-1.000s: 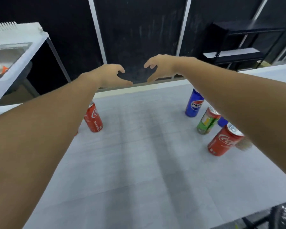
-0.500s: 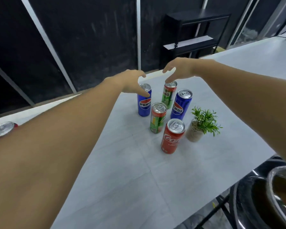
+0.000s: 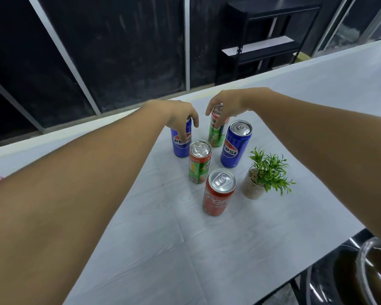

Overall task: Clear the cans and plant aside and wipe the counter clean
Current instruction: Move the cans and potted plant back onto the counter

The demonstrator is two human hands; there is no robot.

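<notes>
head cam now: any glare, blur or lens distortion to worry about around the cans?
Head view: wide-angle bending, so the forearms balloon near the lens and the counter edges splay. Glare on the silver tops of the Coke can and near Pepsi can. Shadows soft and faint. Slight softness at the left hand and right hand; can labels still legible.

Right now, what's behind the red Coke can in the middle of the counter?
Behind the red Coke can stand two green cans and two blue Pepsi cans. Each hand covers part of a far can.
</notes>
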